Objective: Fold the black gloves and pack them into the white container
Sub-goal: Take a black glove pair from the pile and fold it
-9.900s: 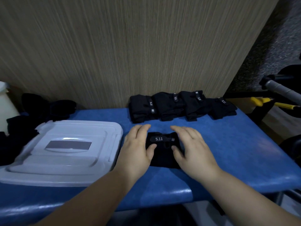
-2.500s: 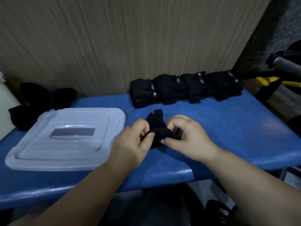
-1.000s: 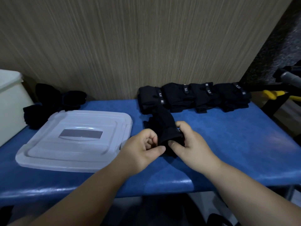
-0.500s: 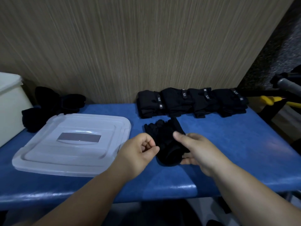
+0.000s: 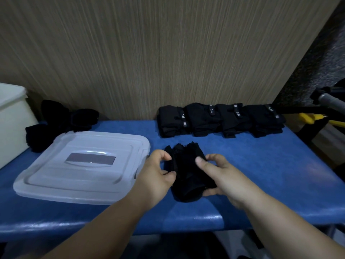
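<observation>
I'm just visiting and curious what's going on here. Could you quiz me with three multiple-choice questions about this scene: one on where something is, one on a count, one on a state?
1. Where is the row of folded gloves?
A. against the wall
B. on the lid
C. at the table's near edge

2. How many folded bundles are in that row?
A. two
B. four
C. seven

3. What is happening to the glove in front?
A. it lies untouched
B. both hands hold it
C. it sits in the container

Answers: 1 A, the row lines the wall. 2 B, four bundles show. 3 B, the left hand and right hand grip its sides.
</observation>
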`<state>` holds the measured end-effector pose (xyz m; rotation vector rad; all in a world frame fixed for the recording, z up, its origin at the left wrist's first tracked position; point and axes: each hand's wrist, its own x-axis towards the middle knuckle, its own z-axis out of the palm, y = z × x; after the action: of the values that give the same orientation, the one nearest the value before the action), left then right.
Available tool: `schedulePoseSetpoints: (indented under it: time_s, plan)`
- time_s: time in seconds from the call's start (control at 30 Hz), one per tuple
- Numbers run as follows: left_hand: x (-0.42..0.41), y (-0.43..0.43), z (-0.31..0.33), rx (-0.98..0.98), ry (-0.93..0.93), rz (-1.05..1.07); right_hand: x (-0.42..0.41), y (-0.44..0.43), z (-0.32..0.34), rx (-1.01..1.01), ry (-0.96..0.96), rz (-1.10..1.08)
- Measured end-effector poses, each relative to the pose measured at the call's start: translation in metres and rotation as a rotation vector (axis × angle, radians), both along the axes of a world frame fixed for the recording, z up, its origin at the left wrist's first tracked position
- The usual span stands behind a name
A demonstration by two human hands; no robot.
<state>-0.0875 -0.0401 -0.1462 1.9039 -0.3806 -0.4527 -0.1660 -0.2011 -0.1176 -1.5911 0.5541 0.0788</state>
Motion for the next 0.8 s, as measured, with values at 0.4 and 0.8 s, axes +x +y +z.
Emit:
schedulePoseSetpoints:
  time_s: [0.4,0.8]
  plan:
    - [-0.004,-0.001,-0.011,0.282,-0.548,0.010,0.003,-0.013,-0.016,-0.803,-0.057,0.073]
    - [0.001,0.002,-0.015,0.638,-0.660,-0.407,0.003,-0.005,-0.029,-1.117,-0.095,0.561]
